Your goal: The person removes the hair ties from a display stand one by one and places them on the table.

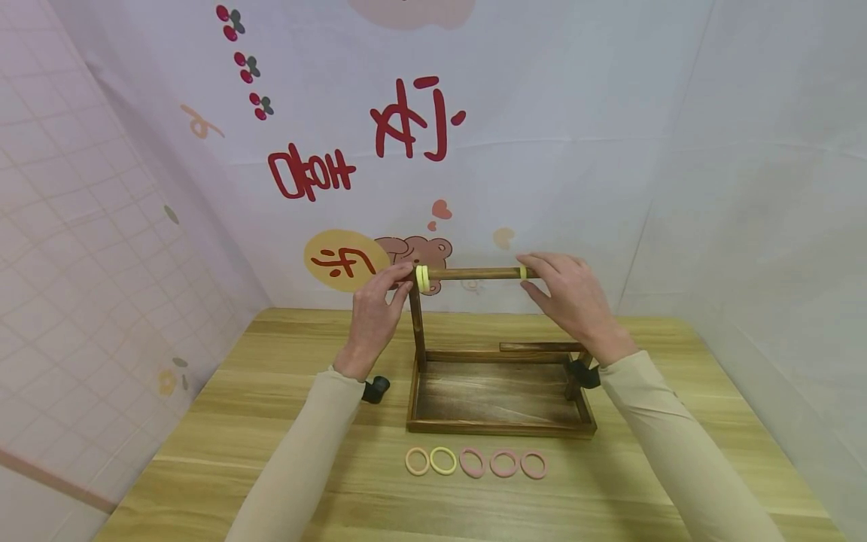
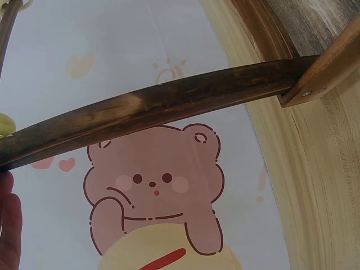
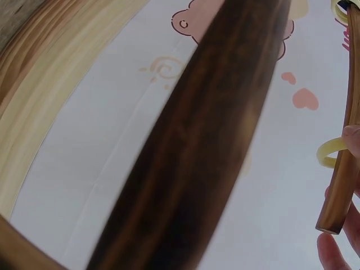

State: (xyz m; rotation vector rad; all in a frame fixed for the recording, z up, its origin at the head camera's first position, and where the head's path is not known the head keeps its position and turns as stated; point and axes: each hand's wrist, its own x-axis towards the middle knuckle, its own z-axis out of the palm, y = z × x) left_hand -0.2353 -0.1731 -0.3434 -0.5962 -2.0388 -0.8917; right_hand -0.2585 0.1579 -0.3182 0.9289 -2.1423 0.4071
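A dark wooden rack (image 1: pixel 501 429) stands on the table, with a tray base, a tall left post (image 1: pixel 417 324) and a top rod (image 1: pixel 474 274). My left hand (image 1: pixel 376 312) grips the top of that post with thumb and fingers; its fingertips (image 2: pixel 10 219) show at the edge of the left wrist view. Beside them, yellow hair ties (image 1: pixel 423 278) hang round the rod's left end. My right hand (image 1: pixel 572 297) pinches another yellow hair tie (image 3: pixel 328 153), which is round the rod near its free right end.
Several hair ties lie in a row before the rack, among them an orange one (image 1: pixel 417 449), a yellow one (image 1: pixel 443 449) and a pink one (image 1: pixel 504 452). A lower rod (image 1: pixel 538 347) sits on the rack's short right post. Behind the table hangs a printed white cloth (image 1: pixel 542 181).
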